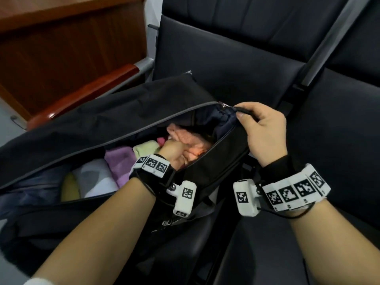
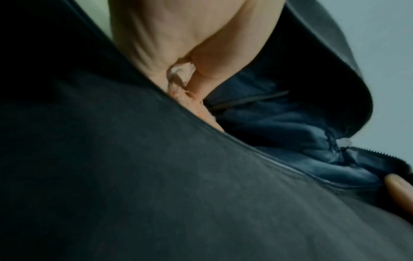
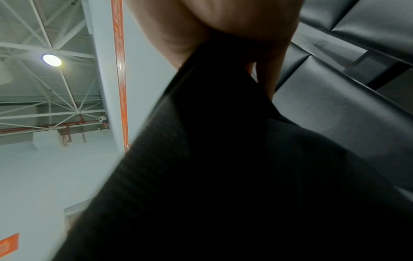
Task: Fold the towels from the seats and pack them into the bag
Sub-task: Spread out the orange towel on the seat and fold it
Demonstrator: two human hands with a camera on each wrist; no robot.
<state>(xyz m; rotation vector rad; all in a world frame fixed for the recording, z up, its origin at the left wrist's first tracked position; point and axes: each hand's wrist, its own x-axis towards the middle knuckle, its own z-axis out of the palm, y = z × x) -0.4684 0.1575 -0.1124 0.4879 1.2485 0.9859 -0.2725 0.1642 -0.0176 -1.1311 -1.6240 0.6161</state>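
A black bag lies unzipped across a dark seat. Folded towels fill it: an orange one, a pale green one, a purple one and a white-grey one. My left hand reaches into the opening, its fingertips hidden among the cloth. In the left wrist view its thumb and palm pinch the orange towel beside the bag's navy lining. My right hand grips the bag's right end by the zipper slider. In the right wrist view black bag fabric runs up into that hand.
Black padded seats stretch behind and to the right, split by a grey metal divider. A red-brown wooden armrest and a wood panel stand left of the bag. The seat on the right holds nothing.
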